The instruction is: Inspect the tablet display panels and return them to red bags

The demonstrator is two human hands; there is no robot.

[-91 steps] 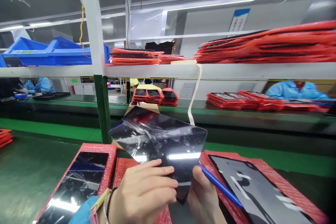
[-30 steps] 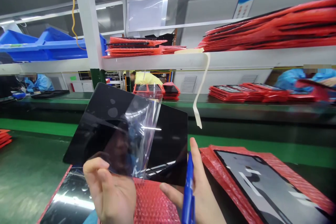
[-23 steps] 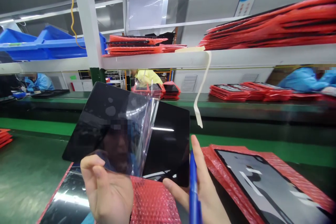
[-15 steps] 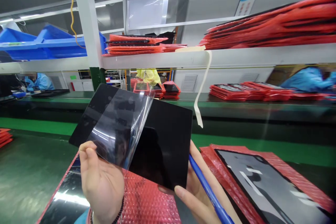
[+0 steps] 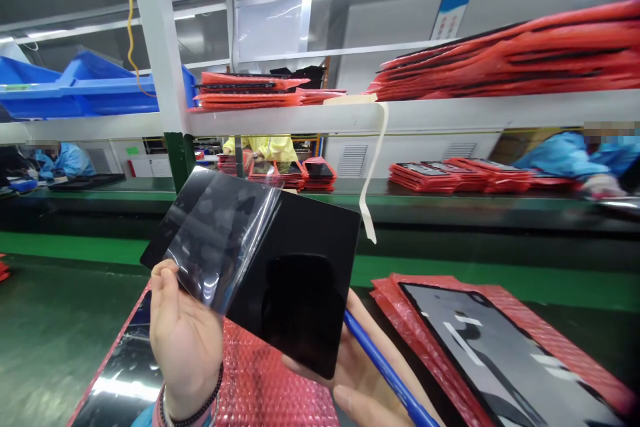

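Note:
Tilted in front of me is a flat black glass screen panel point(image 5: 305, 280), its right part bare and glossy. A clear plastic film point(image 5: 215, 227) lies folded back over its left part, with a bright crease across the panel. My left hand point(image 5: 185, 340), palm up, pinches the film's lower edge between closed fingertips. My right hand point(image 5: 370, 373) grips the panel's lower right edge and also holds a blue pen point(image 5: 387, 370). Below, red bubble wrap point(image 5: 275, 373) and another dark glossy panel point(image 5: 117, 373) lie on the bench.
At right, a screen panel with white tape strips point(image 5: 480, 340) rests on red bubble bags point(image 5: 400, 307). A shelf point(image 5: 280, 121) carries red packets point(image 5: 250, 90) and blue bins point(image 5: 100, 90). A tape strip point(image 5: 373, 173) hangs from it. Co-workers in blue point(image 5: 560, 153) and yellow sit beyond.
The film's crease has moved left across the panel, baring more black glass. My left hand has shifted slightly left with the film. My right hand still holds the panel and pen.

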